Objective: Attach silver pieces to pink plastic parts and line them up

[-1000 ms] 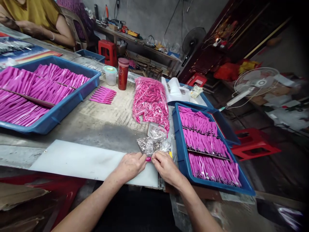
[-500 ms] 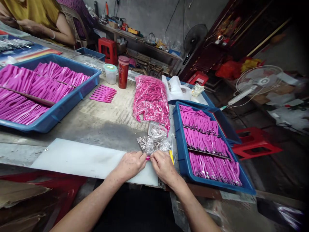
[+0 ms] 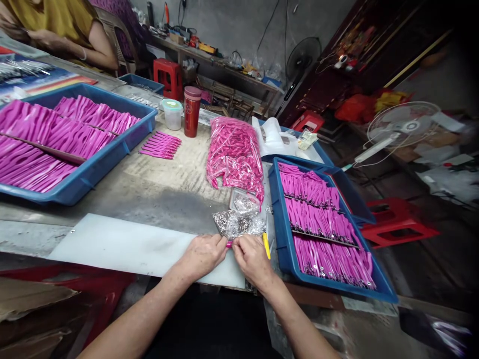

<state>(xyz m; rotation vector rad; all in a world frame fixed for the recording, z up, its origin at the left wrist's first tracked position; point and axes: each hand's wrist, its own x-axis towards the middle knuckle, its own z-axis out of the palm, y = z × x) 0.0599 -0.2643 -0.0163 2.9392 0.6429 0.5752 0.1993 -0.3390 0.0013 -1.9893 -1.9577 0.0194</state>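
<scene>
Pink plastic piece (image 3: 229, 244) pinched by person's left hand (image 3: 204, 254) and right hand (image 3: 252, 259), fingers curled in. Yellow handle (image 3: 266, 245) beside right hand. White board (image 3: 127, 245) underneath.

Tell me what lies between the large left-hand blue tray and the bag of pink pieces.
In the head view, a row of magenta pieces lies there, with a lidded tub and a red tumbler standing farther back.

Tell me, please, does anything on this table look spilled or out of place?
Slightly, perhaps: a few small metal bits lie loose on the table beyond the right hand, beside the blue tray at right. They look stray because other metal parts lie bunched in clear plastic nearby.
</scene>
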